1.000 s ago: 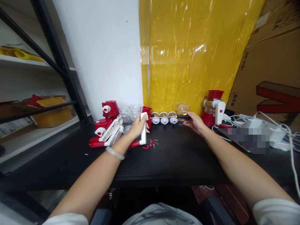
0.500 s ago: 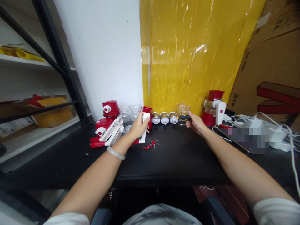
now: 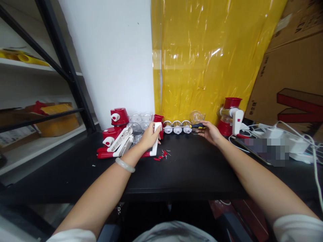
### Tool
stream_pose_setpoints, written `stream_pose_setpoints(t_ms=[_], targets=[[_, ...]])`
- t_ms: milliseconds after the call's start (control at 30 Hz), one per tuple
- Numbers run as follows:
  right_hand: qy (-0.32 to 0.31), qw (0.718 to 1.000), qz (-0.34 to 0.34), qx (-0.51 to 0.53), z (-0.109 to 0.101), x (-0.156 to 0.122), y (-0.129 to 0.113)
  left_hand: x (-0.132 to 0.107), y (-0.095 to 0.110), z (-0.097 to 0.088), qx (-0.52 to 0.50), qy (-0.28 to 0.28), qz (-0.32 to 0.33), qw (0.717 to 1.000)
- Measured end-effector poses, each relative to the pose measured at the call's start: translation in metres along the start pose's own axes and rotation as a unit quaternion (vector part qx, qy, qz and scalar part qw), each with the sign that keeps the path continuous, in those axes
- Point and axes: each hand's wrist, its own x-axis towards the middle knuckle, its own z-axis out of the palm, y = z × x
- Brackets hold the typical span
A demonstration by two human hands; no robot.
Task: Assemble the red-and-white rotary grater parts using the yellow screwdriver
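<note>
The left hand [image 3: 148, 137] is closed around a white plastic part [image 3: 155, 141], which stands nearly upright with its lower end on the black counter [image 3: 186, 168] and its upper end level with the screwdriver tip. The right hand [image 3: 210, 132] is closed around the black-and-yellow handle of a screwdriver [image 3: 186, 126]. The long axis of the screwdriver runs close to horizontal, from the right hand toward the left, and its thin shaft ends at the upper face of the white plastic part; whether the tip sits in a screw head cannot be told at this size. The white plastic part therefore lies to the left of the right hand, along the line of the shaft, and the left hand is the nearer of the two, being in contact with it. Small red pieces and loose screws [image 3: 163, 155] lie on the counter just below and to the right of the white plastic part. To the left of the left hand lies a pile of red-and-white housings [image 3: 114, 137] with clear cups [image 3: 138, 121] behind it. A row of three small cylinders [image 3: 177, 126] stands behind the shaft. A red-and-white assembled unit [image 3: 230, 116] stands to the right of the right hand, with white cables [image 3: 290, 137] beyond it.
</note>
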Motion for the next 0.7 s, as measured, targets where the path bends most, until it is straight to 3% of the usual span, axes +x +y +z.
stream_pose_setpoints(t_ms=[233,700], targets=[[-0.016,1.000,0.002,0.000,-0.0038,0.0017,0.0001,-0.0016,0.0005,-0.0018,0.030,0.000,0.039,0.999],[0.004,1.000,0.006,0.008,-0.0008,0.0002,-0.0016,-0.0021,0.0040,-0.0021,0.022,0.000,0.047,0.999]])
